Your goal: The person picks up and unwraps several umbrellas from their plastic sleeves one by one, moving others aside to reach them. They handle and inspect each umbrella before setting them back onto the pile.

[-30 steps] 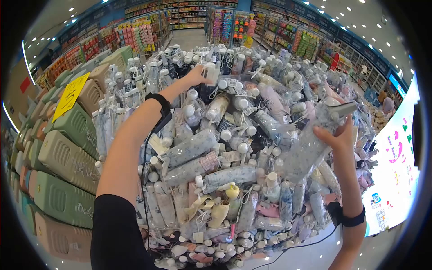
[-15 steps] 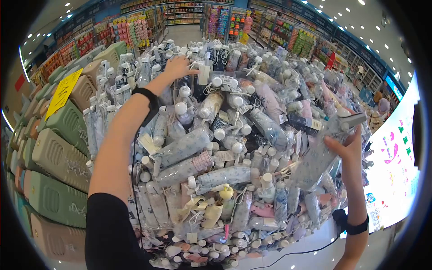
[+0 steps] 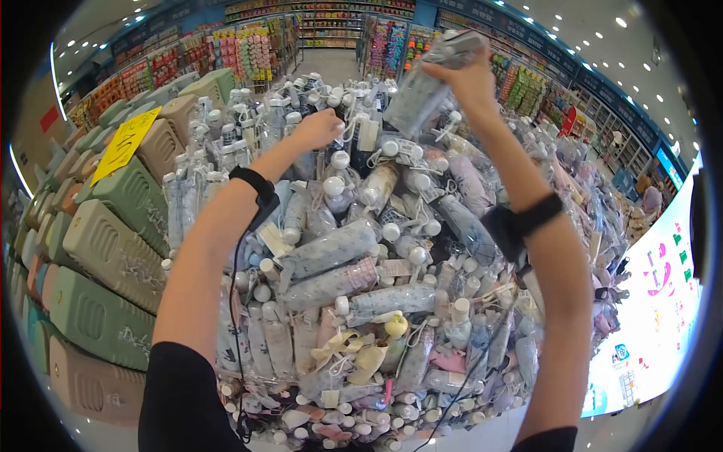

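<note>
A large heap of folded umbrellas in clear plastic sleeves [image 3: 331,248] fills the middle of the view, many with white caps and cord loops. My right hand [image 3: 468,75] grips one wrapped grey patterned umbrella [image 3: 419,94] by its upper end, raised above the back of the heap. At the heap's back left, my left hand [image 3: 320,129] has its fingers drawn together near a white cap and a pale tag [image 3: 367,134]; what lies between the fingertips is too small to make out.
Green and beige plastic cases [image 3: 98,316] are stacked at the left, with a yellow sign [image 3: 126,145] on them. A bright display panel [image 3: 640,324] stands at the right. Stocked shelves [image 3: 320,22] line the back. Thin black cables hang from both wrist straps.
My right hand has moved up and left from the heap's right side, carrying the wrapped umbrella. My left hand's spread fingers have closed together. The view has shifted slightly.
</note>
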A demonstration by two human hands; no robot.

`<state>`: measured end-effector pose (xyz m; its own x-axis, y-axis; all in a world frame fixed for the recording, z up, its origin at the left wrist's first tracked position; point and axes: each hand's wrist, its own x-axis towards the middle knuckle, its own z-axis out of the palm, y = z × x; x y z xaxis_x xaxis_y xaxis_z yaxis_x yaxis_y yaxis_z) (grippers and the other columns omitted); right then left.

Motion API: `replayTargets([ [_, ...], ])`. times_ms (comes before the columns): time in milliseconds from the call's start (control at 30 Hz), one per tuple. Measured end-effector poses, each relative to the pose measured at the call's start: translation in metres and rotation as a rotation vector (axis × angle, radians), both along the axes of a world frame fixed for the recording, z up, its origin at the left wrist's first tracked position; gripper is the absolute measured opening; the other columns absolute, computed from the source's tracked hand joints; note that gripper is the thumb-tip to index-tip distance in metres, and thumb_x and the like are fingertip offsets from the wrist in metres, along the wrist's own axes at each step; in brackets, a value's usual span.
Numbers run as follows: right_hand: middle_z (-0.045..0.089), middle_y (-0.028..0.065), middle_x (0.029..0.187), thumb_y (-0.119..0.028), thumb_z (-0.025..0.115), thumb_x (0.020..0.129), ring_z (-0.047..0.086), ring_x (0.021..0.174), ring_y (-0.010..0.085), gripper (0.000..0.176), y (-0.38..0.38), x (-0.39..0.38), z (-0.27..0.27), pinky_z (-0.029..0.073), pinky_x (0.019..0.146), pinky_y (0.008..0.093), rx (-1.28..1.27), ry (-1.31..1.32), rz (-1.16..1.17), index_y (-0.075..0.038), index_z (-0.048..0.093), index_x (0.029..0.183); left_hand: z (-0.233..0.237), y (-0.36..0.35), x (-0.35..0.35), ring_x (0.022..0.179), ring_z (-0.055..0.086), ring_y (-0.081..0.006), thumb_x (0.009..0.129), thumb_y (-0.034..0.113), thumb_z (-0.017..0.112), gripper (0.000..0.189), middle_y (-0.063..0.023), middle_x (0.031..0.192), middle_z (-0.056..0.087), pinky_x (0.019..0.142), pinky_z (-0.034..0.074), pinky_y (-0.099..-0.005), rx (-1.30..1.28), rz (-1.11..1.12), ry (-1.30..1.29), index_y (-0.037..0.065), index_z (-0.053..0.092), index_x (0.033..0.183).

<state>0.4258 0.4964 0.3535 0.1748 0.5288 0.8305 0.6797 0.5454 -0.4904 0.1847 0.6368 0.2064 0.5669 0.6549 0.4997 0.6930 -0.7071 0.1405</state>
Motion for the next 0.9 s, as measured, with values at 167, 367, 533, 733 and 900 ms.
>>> replayTargets([
  [167, 0.064, 0.0120, 0.087, -0.024, 0.079, 0.060, 0.062, 0.081, 0.0322, 0.069, 0.093, -0.053, -0.034, 0.047, 0.070, 0.0398, 0.182, 0.085, 0.000, -0.020, 0.037, 0.115, -0.012, -0.008, -0.008, 0.084, 0.058, -0.0316, 0.079, 0.016, 0.053, 0.019, -0.0119, 0.092, 0.057, 0.074, 0.047, -0.0388, 0.041, -0.108, -0.135, 0.006, 0.063, 0.092],
  [367, 0.062, 0.0136, 0.081, -0.019, 0.077, 0.062, 0.061, 0.076, 0.0367, 0.067, 0.147, -0.110, -0.066, 0.045, 0.062, 0.0418, 0.159, 0.052, 0.179, -0.020, 0.035, 0.115, -0.013, -0.009, -0.013, 0.080, 0.059, -0.0330, 0.076, 0.011, 0.051, 0.016, -0.0121, 0.090, 0.056, 0.070, 0.048, -0.0404, 0.086, -0.217, -0.120, 0.006, 0.062, 0.087],
  [533, 0.063, 0.0168, 0.090, -0.018, 0.078, 0.062, 0.062, 0.083, 0.0349, 0.071, 0.190, -0.118, -0.109, 0.047, 0.070, 0.0413, -0.020, -0.118, 0.182, -0.017, 0.036, 0.118, -0.018, -0.003, -0.015, 0.085, 0.058, -0.0306, 0.076, 0.003, 0.050, 0.031, -0.0101, 0.099, 0.056, 0.075, 0.047, -0.0374, 0.051, -0.156, -0.059, 0.008, 0.061, 0.104],
  [733, 0.054, 0.0251, 0.102, -0.017, 0.075, 0.060, 0.052, 0.095, 0.0449, 0.072, 0.242, -0.092, -0.148, 0.043, 0.078, 0.0477, -0.182, -0.413, 0.016, -0.007, 0.040, 0.122, -0.015, 0.002, 0.003, 0.090, 0.058, -0.0288, 0.076, 0.003, 0.048, 0.030, -0.0088, 0.105, 0.057, 0.078, 0.047, -0.0367, 0.002, -0.103, -0.004, 0.009, 0.063, 0.102],
  [900, 0.055, 0.0229, 0.097, -0.014, 0.063, 0.072, 0.055, 0.091, 0.0410, 0.053, 0.227, -0.075, -0.150, 0.045, 0.076, 0.0468, -0.138, -0.510, 0.166, -0.019, 0.045, 0.122, -0.018, 0.007, 0.017, 0.095, 0.058, -0.0282, 0.074, 0.002, 0.047, 0.034, -0.0084, 0.110, 0.057, 0.083, 0.046, -0.0359, -0.010, -0.125, -0.070, 0.009, 0.063, 0.103],
])
